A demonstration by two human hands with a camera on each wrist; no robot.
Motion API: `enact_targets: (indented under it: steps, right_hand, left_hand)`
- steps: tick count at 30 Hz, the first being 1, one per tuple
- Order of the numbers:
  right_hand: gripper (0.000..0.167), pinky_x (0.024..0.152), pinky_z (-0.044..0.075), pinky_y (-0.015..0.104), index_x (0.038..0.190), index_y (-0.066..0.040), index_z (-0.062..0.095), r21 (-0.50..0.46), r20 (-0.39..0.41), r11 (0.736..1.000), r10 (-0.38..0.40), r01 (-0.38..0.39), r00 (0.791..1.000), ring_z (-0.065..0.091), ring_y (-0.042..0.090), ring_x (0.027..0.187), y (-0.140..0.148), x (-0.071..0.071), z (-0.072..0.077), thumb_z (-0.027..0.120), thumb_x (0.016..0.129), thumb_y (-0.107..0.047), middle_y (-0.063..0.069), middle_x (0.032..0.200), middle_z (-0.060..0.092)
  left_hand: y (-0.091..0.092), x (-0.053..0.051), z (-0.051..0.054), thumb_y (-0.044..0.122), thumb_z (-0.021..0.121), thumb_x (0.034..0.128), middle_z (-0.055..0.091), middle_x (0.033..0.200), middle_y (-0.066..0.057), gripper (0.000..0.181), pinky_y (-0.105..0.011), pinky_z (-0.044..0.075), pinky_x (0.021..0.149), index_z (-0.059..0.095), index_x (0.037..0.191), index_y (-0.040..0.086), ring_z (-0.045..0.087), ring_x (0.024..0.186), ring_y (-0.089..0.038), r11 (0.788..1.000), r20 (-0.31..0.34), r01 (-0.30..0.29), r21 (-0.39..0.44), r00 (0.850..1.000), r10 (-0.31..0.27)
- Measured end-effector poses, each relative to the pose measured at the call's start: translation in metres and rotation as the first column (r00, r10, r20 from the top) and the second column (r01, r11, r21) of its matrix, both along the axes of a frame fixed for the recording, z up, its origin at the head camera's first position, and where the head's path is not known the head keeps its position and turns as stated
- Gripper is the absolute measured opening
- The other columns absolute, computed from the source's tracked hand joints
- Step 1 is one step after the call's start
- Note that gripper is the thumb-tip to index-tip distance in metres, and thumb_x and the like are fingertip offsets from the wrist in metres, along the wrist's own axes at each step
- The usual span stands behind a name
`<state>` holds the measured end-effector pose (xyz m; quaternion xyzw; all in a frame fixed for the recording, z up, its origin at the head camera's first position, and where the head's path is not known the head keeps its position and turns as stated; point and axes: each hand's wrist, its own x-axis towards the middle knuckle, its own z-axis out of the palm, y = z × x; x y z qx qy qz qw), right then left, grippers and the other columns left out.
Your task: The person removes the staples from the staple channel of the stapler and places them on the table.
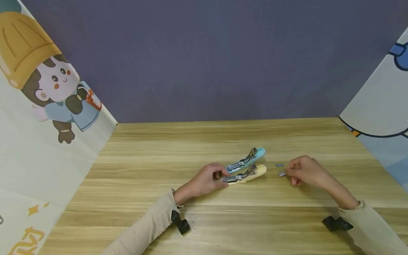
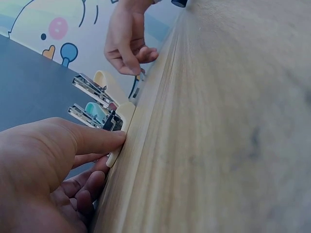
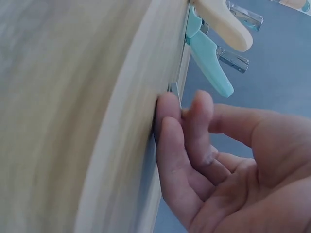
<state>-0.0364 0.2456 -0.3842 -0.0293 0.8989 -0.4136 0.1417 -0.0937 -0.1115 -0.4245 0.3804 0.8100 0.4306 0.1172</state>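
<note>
My left hand [image 1: 208,179] grips the near end of a cream-yellow stapler [image 1: 262,171] between thumb and fingers. This stapler lies on the table with its top swung back, baring the metal magazine. Just behind it lies a light-blue stapler [image 1: 260,153], unfolded the same way. To the right, my right hand [image 1: 307,171] pinches a small grey strip of staples [image 1: 282,174] at the fingertips, low over the table. A second staple strip [image 1: 279,165] lies flat just beyond it. In the right wrist view, the fingers [image 3: 170,145] hide most of the pinched strip.
The wood-grain table [image 1: 143,152] ends at a dark blue-grey wall panel [image 1: 204,63] behind. Side panels with cartoon prints [image 1: 63,92] stand at left and right. A black wrist-worn device [image 1: 180,223] hangs at the left cuff, another black device [image 1: 337,224] at the right.
</note>
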Motion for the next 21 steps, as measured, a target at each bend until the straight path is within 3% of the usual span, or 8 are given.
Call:
enact_targets:
  steps: [7,21]
  right_hand:
    - [0.017,0.056,0.057,0.032,0.094,0.006,0.067,-0.041,0.079,0.998,0.055,-0.052,0.995,0.065,0.021,0.059,0.0044,-0.001,-0.0032,0.06,0.097,-0.01,0.009,0.064,0.064]
    - [0.019,0.053,0.055,0.031,0.091,0.006,0.067,-0.103,0.129,0.989,0.118,-0.105,0.985,0.061,0.017,0.055,0.0076,0.0034,-0.0053,0.06,0.098,-0.01,0.01,0.063,0.064]
  left_hand:
    - [-0.0003,-0.001,-0.0013,0.008,0.081,0.0819,0.061,0.091,0.0,0.024,-0.023,0.047,0.07,0.071,0.103,0.009,0.054,0.08,-0.015,1.0,-0.013,0.002,-0.006,1.0,-0.002]
    - [-0.0021,0.0006,-0.0013,0.007,0.079,0.084,0.06,0.092,-0.001,0.023,-0.023,0.047,0.071,0.07,0.106,0.009,0.052,0.081,-0.013,1.0,0.01,0.005,-0.003,1.0,-0.005]
